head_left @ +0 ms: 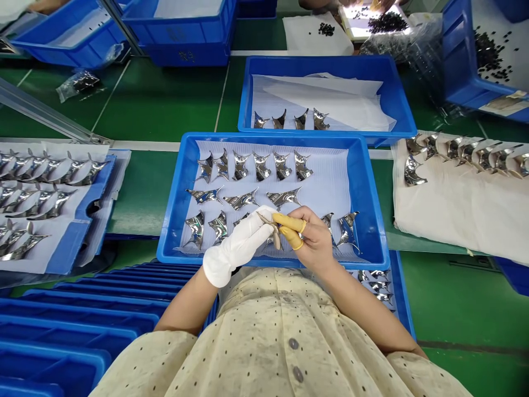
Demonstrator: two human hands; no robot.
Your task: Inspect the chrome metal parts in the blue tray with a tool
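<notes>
- My white-gloved left hand (236, 251) and yellow-cotted right hand (312, 237) are together, clamped on a small chrome piece (269, 226) above the near blue tray (166, 242)
- That tray's rows of chrome pieces (260, 166) look nearly full; the far blue tray (318, 62) holds one short row

The left hand (236, 248) and right hand (314, 238) worked close together, with little room between them. Ahead, metal pieces (260, 166) lay in rows, separated by narrow gaps of white liner (330, 187). The blue tray's rim (273, 137) stood in the way, with green bench (140, 193) beyond it on the left.
</notes>
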